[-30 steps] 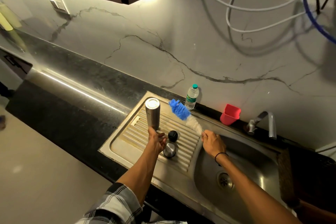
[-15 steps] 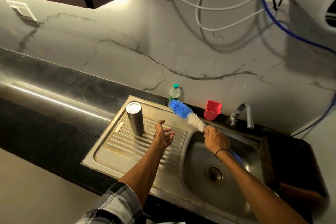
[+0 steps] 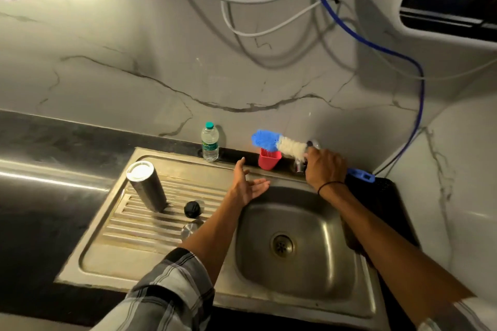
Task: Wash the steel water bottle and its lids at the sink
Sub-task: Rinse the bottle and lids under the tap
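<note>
The steel water bottle [image 3: 148, 187] stands upside down on the ribbed drainboard [image 3: 129, 226] at the left. Beside it lie a black lid [image 3: 192, 209] and a steel lid [image 3: 190, 230], the latter partly behind my left forearm. My left hand [image 3: 248, 186] hovers open over the sink's back left corner, palm up, holding nothing. My right hand [image 3: 324, 168] grips the blue-and-white bottle brush [image 3: 278, 142] and sits over the tap [image 3: 300, 166], which it mostly hides. The brush head points left above a red cup.
A red cup [image 3: 269, 160] and a small plastic water bottle [image 3: 209, 142] stand on the ledge behind the steel sink basin [image 3: 309, 271]. White, black and blue hoses [image 3: 411, 62] hang on the marble wall. Dark counter lies left and right.
My right hand carried the brush up and right from the basin's rim to the tap. My left hand moved right, away from the bottle and lids. The camera turned right.
</note>
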